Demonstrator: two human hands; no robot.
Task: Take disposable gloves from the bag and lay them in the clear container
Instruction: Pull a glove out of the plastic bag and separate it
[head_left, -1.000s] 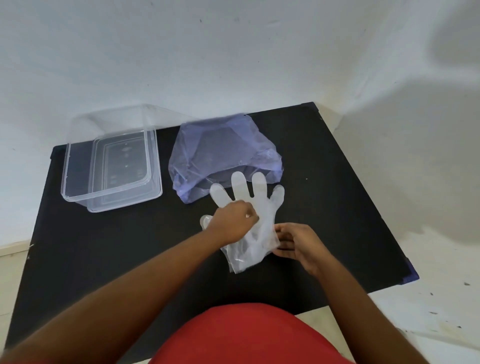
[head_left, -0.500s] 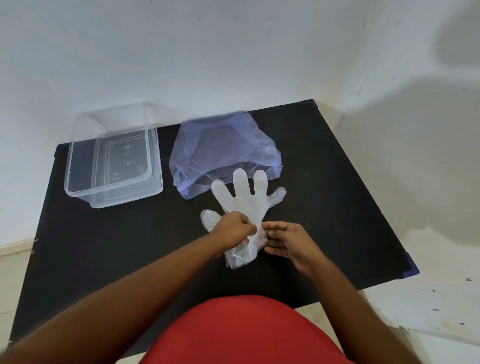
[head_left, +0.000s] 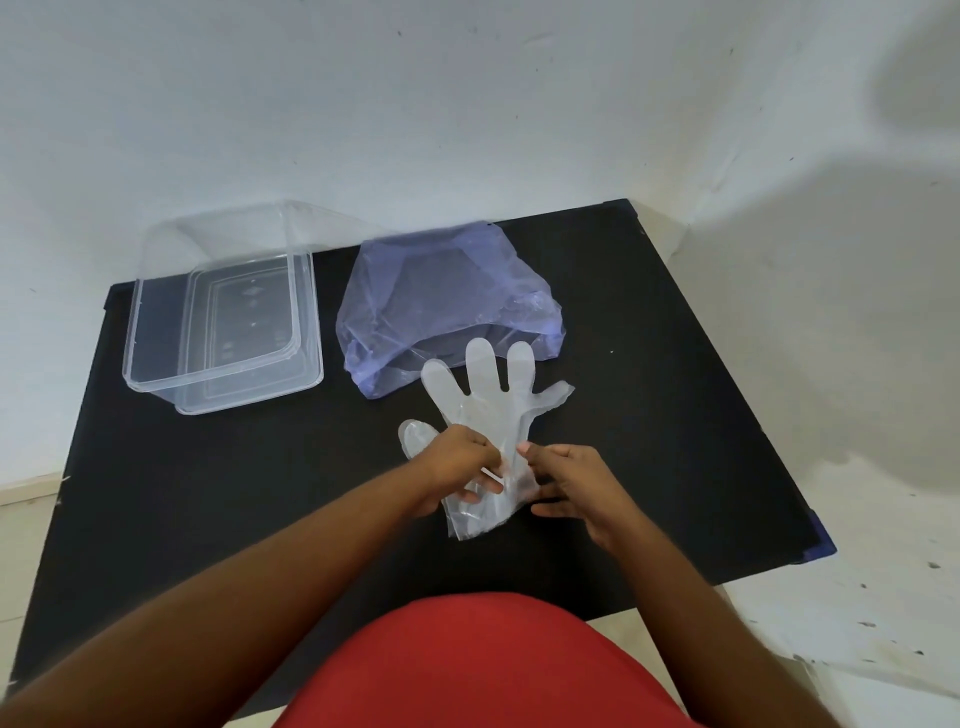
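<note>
Red cloth (head_left: 488, 670) fills the near edge of the view, at the person's front, with both bare forearms reaching away from it over a black table (head_left: 675, 415). Left hand (head_left: 457, 465) is curled closed on the clear disposable glove (head_left: 488, 415), pinching the thin plastic at the palm, with some of its fingers showing through the film near the cuff. Right hand (head_left: 576, 483) sits just beside it on the other side of the glove, thumb and forefinger nipped on the glove's edge, the other fingers loosely spread below. Between the two hands the glove is bunched; its cuff lies flat on the table toward the person, and its fingers fan away from the hands, the thumb poking out to the left of the left hand. Whether this is one glove or several stacked I cannot tell. Just past the glove's fingertips lies the crumpled bluish plastic bag (head_left: 441, 301), its open mouth facing the glove and overlapped by two fingertips. To the left of the bag, apart from it, stands the clear container (head_left: 156, 312), up against the white wall (head_left: 467, 114)
</note>
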